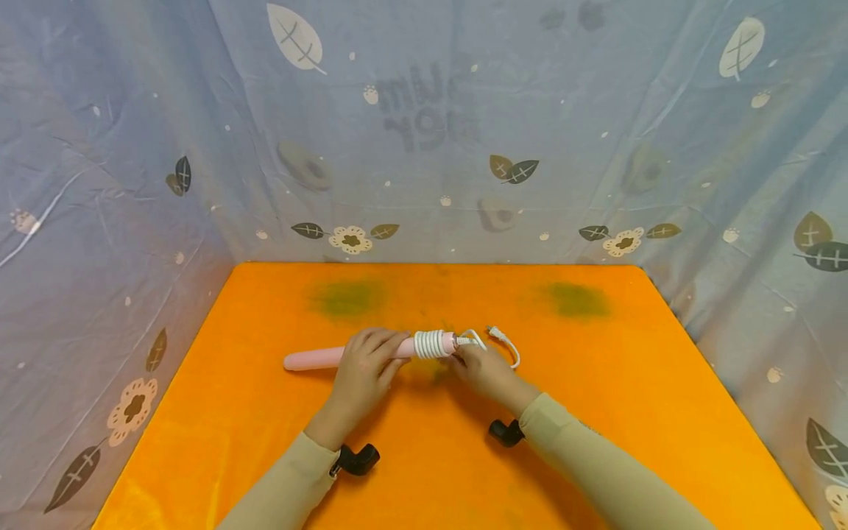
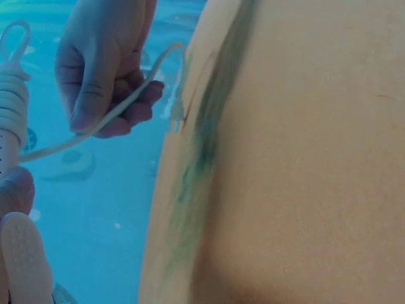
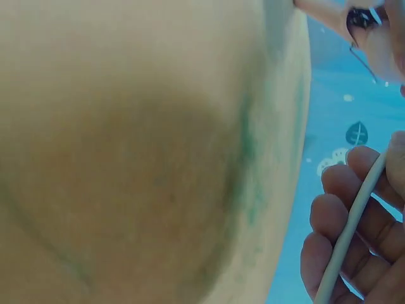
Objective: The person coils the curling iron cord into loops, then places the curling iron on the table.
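A slim pink hair iron (image 1: 314, 359) lies across the middle of the head view, with white power cord (image 1: 429, 344) coiled round its right part. My left hand (image 1: 364, 368) grips the iron left of the coils. In the left wrist view, a textured pale tab (image 2: 25, 253) shows by the left thumb (image 2: 16, 190). My right hand (image 1: 486, 372) is at the iron's cord end. Its thumb and curled fingers hold a length of loose cord (image 3: 354, 221). The white plug (image 1: 495, 333) at the cord's free end extends beyond the right hand.
An orange-covered table (image 1: 629, 412) lies under both hands, with greenish patches on its far part. Patterned pale curtains (image 1: 424, 147) enclose its back and sides. A black wrist-worn device (image 1: 358, 460) sits at the left cuff, another (image 1: 506, 433) at the right.
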{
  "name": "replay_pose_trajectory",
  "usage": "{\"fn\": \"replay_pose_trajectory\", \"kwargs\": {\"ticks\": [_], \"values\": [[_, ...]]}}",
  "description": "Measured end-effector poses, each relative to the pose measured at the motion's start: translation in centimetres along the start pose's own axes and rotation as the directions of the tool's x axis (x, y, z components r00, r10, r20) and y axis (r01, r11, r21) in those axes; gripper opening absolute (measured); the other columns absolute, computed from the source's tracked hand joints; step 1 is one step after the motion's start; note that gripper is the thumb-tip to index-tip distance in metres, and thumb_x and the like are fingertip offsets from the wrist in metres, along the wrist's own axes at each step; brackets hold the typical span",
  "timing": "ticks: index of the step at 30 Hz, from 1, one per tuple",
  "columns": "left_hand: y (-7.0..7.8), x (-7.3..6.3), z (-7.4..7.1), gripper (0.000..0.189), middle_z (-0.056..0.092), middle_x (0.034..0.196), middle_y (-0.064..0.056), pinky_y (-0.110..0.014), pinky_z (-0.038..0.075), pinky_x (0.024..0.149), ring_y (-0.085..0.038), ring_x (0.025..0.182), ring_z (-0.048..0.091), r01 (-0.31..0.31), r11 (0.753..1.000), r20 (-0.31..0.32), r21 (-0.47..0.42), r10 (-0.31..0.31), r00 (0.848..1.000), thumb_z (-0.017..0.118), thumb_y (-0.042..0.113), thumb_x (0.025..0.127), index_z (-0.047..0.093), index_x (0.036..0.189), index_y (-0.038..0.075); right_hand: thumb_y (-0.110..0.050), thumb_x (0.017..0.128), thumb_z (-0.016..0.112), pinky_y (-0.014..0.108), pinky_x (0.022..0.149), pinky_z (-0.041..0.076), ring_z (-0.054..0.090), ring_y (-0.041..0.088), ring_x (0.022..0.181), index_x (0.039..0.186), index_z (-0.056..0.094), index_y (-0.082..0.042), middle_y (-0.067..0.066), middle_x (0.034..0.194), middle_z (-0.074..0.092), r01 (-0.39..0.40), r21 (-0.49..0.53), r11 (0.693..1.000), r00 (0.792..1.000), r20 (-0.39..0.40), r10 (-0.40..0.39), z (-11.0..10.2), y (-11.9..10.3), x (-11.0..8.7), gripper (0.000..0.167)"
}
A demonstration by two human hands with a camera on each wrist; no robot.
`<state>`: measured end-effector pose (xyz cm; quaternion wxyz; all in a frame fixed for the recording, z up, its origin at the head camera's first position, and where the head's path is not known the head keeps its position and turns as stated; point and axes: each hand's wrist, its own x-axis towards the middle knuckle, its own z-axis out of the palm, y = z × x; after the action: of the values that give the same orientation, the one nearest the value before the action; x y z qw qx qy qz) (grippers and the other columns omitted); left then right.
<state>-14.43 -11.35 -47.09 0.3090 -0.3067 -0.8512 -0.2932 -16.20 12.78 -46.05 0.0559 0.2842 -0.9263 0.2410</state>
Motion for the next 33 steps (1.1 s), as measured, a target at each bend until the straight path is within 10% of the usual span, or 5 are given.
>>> {"fn": "replay_pose_trajectory", "kwargs": {"ticks": [4, 33], "values": [[0.0, 0.1, 0.0, 0.043, 0.065, 0.112, -0.004, -0.048, 0.043, 0.091, -0.028, 0.106, 0.055, 0.013, 1.0, -0.004, 0.002, -0.013, 1.0, 0.078, 0.019, 0.081, 0.067, 0.122, 0.012, -0.023, 0.096, 0.063, 0.026, 0.065, 0.045, 0.051, 0.009, 0.072, 0.088, 0.067, -0.014, -0.009, 0.078, 0.059, 0.038, 0.069, 0.997, 0.999, 0.013, -0.039, 0.4, -0.4, -0.1, 0.013], [-0.9, 0.3, 0.5, 0.046, 0.065, 0.107, -0.005, -0.046, 0.043, 0.088, -0.027, 0.102, 0.056, 0.103, 0.995, -0.015, 0.018, -0.103, 0.995, 0.083, 0.013, 0.075, 0.07, 0.119, 0.012, -0.017, 0.087, 0.071, 0.024, 0.042, 0.033, 0.037, 0.006, 0.047, 0.076, 0.057, -0.016, -0.008, 0.057, 0.041, 0.288, -0.299, 0.91, 0.94, -0.091, -0.328, -0.6, -4.9, -1.2, 0.017]]}}
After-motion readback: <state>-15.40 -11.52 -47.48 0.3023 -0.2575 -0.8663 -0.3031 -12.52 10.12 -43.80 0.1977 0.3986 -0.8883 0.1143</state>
